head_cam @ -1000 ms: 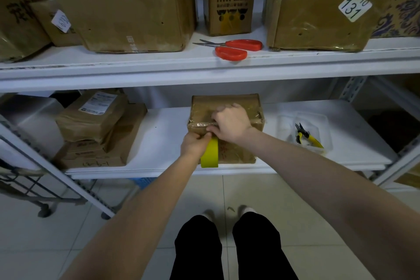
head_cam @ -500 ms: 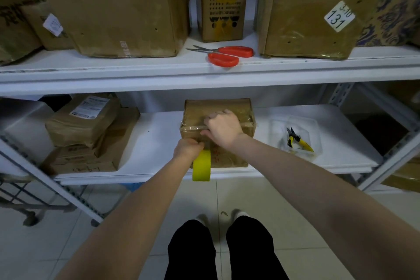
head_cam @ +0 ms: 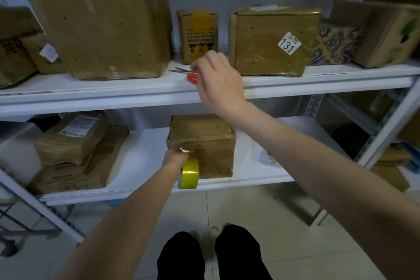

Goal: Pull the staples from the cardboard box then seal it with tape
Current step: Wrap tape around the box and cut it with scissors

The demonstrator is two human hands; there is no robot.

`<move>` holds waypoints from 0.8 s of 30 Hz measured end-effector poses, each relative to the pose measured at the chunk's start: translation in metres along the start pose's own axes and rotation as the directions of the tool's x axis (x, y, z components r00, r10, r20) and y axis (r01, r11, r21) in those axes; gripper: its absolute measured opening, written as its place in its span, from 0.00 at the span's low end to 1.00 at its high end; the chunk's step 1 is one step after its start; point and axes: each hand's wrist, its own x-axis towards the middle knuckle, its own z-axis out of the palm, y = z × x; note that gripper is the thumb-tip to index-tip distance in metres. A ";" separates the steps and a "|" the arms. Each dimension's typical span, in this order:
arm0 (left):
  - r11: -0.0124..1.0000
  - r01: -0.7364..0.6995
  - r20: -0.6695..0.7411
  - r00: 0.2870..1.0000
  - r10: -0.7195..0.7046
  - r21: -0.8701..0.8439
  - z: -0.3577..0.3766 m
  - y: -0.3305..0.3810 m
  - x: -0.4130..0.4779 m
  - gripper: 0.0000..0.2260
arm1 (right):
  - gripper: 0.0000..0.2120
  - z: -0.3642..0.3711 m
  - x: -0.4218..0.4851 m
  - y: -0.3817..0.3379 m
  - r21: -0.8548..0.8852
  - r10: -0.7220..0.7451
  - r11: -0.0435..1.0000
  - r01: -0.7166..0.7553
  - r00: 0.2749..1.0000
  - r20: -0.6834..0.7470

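The small cardboard box (head_cam: 204, 134), wrapped in clear tape, stands on the lower white shelf (head_cam: 141, 157). My left hand (head_cam: 173, 158) grips a yellow tape roll (head_cam: 189, 174) against the box's front lower left. A shiny strip of tape runs from the roll up to the box's front edge. My right hand (head_cam: 218, 82) is up at the upper shelf, with its fingers curled over the red handles of the scissors (head_cam: 181, 70). Only the blades and a bit of red handle show.
On the upper shelf (head_cam: 91, 91) stand a large box (head_cam: 97, 22), a small box with yellow tape (head_cam: 197, 34) and a box labelled 131 (head_cam: 270, 41). Stacked parcels (head_cam: 72, 143) lie lower left. My right forearm hides most of a clear tray (head_cam: 268, 157).
My right hand left the top of the small box and rose to the scissors on the upper shelf. My left hand stayed on the tape roll at the box's front.
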 end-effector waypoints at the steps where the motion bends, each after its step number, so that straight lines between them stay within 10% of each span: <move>1: 1.000 -0.001 -0.004 1.000 0.001 0.007 0.000 0.001 0.000 0.14 | 0.12 -0.002 0.009 0.003 -0.074 0.105 0.993 -0.096 0.987 0.123; 6: 1.000 -0.017 -0.008 1.000 0.017 0.010 -0.006 0.005 -0.002 0.14 | 0.18 -0.009 0.043 0.007 -0.169 0.434 0.888 -0.429 0.656 0.617; 24: 0.999 -0.031 0.002 1.000 0.031 -0.041 -0.015 0.011 -0.008 0.19 | 0.19 -0.020 0.071 0.010 -0.249 0.435 0.884 -0.396 0.499 0.750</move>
